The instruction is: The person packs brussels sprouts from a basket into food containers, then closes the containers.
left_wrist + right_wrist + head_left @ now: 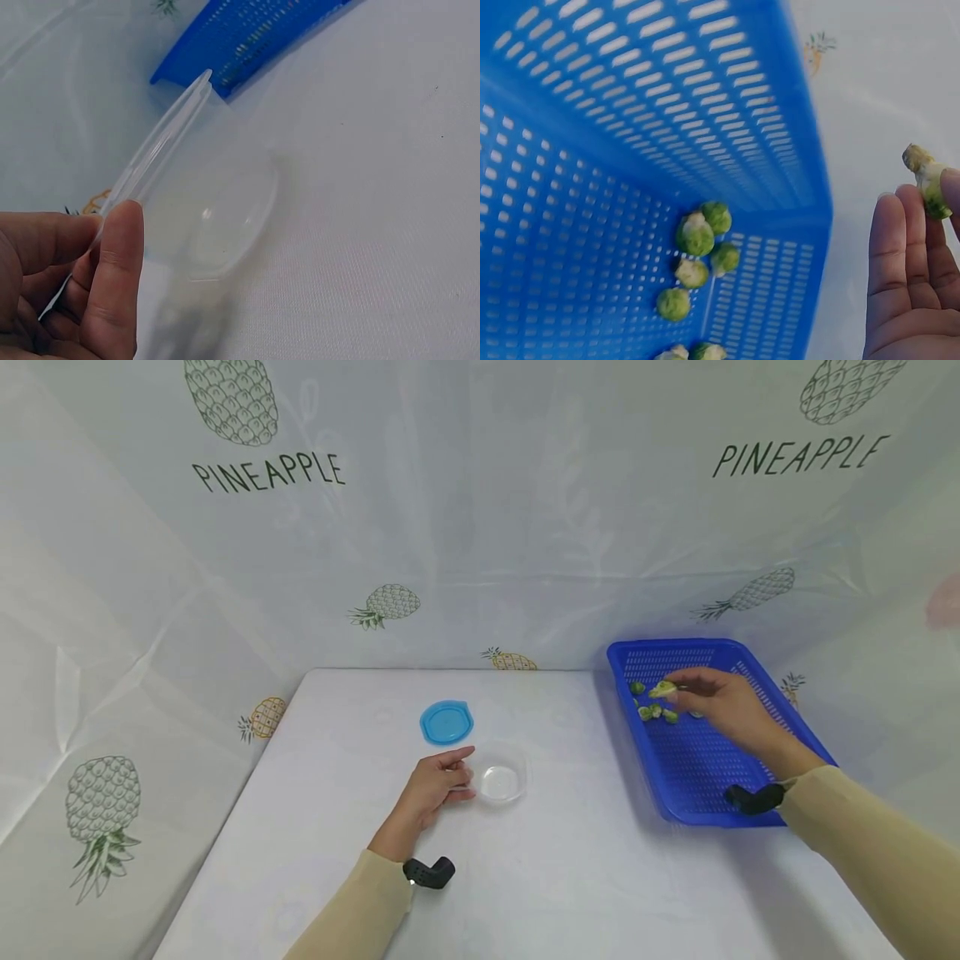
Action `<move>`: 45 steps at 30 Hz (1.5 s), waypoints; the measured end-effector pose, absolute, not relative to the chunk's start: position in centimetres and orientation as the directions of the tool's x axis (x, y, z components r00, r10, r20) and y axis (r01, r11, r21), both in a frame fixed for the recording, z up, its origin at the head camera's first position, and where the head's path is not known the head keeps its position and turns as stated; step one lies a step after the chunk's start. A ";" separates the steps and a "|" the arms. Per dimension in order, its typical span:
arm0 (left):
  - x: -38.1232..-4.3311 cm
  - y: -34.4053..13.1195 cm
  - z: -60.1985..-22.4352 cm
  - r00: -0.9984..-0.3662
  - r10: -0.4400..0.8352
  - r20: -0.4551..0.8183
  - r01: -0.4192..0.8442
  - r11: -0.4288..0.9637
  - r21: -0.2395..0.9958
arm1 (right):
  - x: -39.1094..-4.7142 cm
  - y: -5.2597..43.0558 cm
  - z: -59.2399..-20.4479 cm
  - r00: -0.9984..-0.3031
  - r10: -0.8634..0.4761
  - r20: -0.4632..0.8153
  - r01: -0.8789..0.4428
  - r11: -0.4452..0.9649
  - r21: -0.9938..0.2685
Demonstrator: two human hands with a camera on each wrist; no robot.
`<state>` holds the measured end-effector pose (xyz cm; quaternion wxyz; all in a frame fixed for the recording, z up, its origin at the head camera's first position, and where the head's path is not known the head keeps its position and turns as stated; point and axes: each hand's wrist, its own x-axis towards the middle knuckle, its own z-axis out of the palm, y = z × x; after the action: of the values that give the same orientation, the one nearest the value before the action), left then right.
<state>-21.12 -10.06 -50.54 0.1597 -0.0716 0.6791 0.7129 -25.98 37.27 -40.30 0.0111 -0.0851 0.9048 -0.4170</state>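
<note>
My left hand point(438, 783) pinches the rim of a clear plastic tub point(501, 777) between thumb and fingers. In the left wrist view the tub point(217, 202) shows its round side and see-through base, with nothing inside. My right hand point(720, 697) pinches a small Brussels sprout point(663, 689) above the far left part of a blue basket point(675, 810). The right wrist view shows this sprout point(930, 182) with its pale stem end sticking out past the fingertips. Several more Brussels sprouts point(696, 234) lie in a corner of the basket.
A light blue lid point(446, 723) lies flat on the white table point(345, 727), just beyond the tub. The basket's raised walls stand at the table's right side. A pineapple-print sheet point(480, 527) hangs behind the table's back edge.
</note>
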 end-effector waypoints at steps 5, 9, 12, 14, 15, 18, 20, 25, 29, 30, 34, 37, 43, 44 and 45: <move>-21.2 -10.0 -50.7 -0.940 0.124 -0.319 -0.324 -0.023 0.946 | -25.3 36.2 -39.7 -0.985 -0.159 0.063 -0.148 0.604 -0.783; -21.2 -9.9 -50.7 -0.939 0.118 -0.323 -0.328 -0.028 0.944 | -24.9 35.3 -39.5 -0.982 -0.168 0.091 -0.170 0.555 -0.814; -21.2 -9.9 -50.7 -0.940 0.112 -0.321 -0.326 -0.026 0.945 | -24.6 34.7 -39.5 -0.978 -0.174 0.119 -0.195 0.538 -0.820; -21.2 -9.9 -50.7 -0.940 0.107 -0.324 -0.328 -0.024 0.944 | -24.4 34.2 -39.5 -0.975 -0.176 0.133 -0.208 0.533 -0.820; -21.1 -9.9 -50.6 -0.940 0.106 -0.324 -0.328 -0.022 0.944 | -24.3 33.9 -39.5 -0.975 -0.176 0.140 -0.213 0.525 -0.824; -21.1 -9.9 -50.4 -0.937 0.100 -0.335 -0.338 -0.018 0.941 | -24.1 33.2 -39.6 -0.974 -0.171 0.145 -0.213 0.502 -0.838; -21.1 -9.9 -50.4 -0.936 0.102 -0.338 -0.341 -0.015 0.940 | -24.0 32.7 -39.7 -0.975 -0.169 0.143 -0.208 0.476 -0.855; -21.2 -9.8 -50.3 -0.936 0.109 -0.334 -0.337 -0.009 0.941 | -23.9 31.3 -40.0 -0.970 -0.188 0.152 -0.216 0.395 -0.893; -21.3 -9.7 -50.2 -0.937 0.106 -0.332 -0.333 0.009 0.943 | -23.7 30.1 -40.4 -0.964 -0.212 0.161 -0.231 0.370 -0.900; -21.3 -9.7 -50.2 -0.937 0.105 -0.332 -0.333 0.013 0.943 | -23.6 29.7 -40.4 -0.964 -0.215 0.156 -0.227 0.362 -0.904; -21.4 -9.6 -50.1 -0.935 0.102 -0.340 -0.339 0.027 0.941 | -23.4 28.3 -40.7 -0.964 -0.224 0.141 -0.213 0.342 -0.915; -21.4 -9.6 -50.0 -0.931 0.103 -0.349 -0.348 0.027 0.937 | -23.2 27.2 -41.0 -0.959 -0.240 0.150 -0.222 0.306 -0.926; -21.6 -9.7 -50.0 -0.929 0.111 -0.354 -0.352 0.036 0.935 | -22.9 25.1 -41.9 -0.948 -0.255 0.190 -0.248 0.218 -0.944; -21.6 -9.7 -50.0 -0.929 0.111 -0.354 -0.352 0.037 0.935 | -22.8 24.8 -42.0 -0.948 -0.255 0.192 -0.247 0.209 -0.946; -21.6 -9.7 -50.0 -0.928 0.112 -0.355 -0.353 0.037 0.935 | -22.7 24.4 -42.2 -0.948 -0.255 0.191 -0.245 0.201 -0.948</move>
<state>-21.64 -9.71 -50.01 0.1691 -0.0861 0.6998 0.6887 -22.73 24.43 -42.19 0.0039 -0.1613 0.7748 -0.6112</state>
